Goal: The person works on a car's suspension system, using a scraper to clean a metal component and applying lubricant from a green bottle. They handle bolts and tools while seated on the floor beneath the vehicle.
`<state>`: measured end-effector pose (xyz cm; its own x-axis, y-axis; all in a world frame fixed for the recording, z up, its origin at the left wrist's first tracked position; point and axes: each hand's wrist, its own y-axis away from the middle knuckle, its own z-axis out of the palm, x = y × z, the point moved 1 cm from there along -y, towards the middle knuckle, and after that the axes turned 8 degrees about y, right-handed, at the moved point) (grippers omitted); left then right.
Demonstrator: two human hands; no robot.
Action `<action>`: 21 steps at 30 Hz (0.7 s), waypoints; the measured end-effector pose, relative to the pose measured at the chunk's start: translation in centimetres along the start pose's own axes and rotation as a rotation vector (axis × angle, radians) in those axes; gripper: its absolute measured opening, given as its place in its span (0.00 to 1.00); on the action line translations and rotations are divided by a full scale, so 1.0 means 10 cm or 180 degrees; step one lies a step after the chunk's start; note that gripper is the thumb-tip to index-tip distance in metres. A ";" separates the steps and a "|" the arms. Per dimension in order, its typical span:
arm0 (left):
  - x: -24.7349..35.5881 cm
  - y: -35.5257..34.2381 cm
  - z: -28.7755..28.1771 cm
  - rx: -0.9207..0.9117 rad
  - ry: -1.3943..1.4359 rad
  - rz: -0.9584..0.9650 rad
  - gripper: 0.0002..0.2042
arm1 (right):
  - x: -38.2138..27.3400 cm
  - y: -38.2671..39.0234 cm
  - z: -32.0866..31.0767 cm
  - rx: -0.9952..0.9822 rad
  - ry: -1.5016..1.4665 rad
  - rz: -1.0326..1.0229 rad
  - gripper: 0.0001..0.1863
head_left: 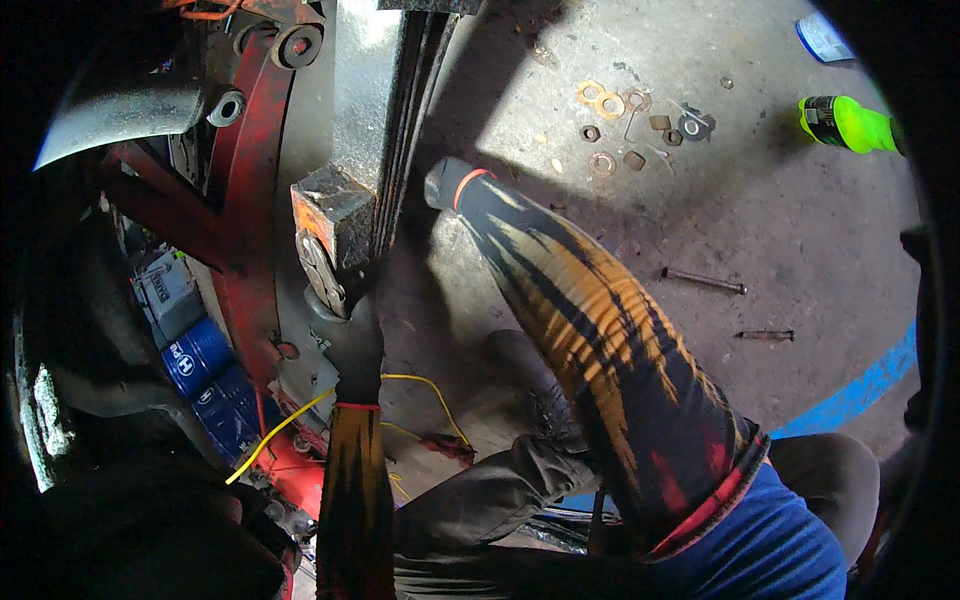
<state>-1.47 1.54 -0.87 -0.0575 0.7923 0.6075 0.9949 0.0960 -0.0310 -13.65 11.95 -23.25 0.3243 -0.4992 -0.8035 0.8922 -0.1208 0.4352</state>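
Metal pliers (322,272) are lying against the end block (350,208) of a grey beam (362,110); the gloved left hand (355,345) is gripping them. The gloved right hand (441,186) is showing beside the beam, its finger state indeterminable. Stained concrete floor (640,220) is bearing nuts and washers (634,160), two bolts (704,280) and a green bottle (858,124). Red framework (245,220) is flanking the left; the right sleeve (590,330) is hiding some floor.

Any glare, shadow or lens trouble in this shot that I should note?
Head view: hard light whitens the top of the grey beam; head view: deep shadow darkens the lower left, and the right hand's fingers can't be made out; head view: the black fisheye rim clips the blue-and-white container.
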 end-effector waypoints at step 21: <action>-0.32 0.00 -0.06 0.0122 -0.0240 -0.0192 0.30 | 0.75 0.81 0.67 -0.1031 -0.1840 0.1579 0.36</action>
<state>-1.28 -1.30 -2.33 -0.1249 0.8274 0.5476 0.9856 0.1668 -0.0272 -6.09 1.53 -23.01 0.5703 -0.8027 -0.1746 0.7630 0.4389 0.4747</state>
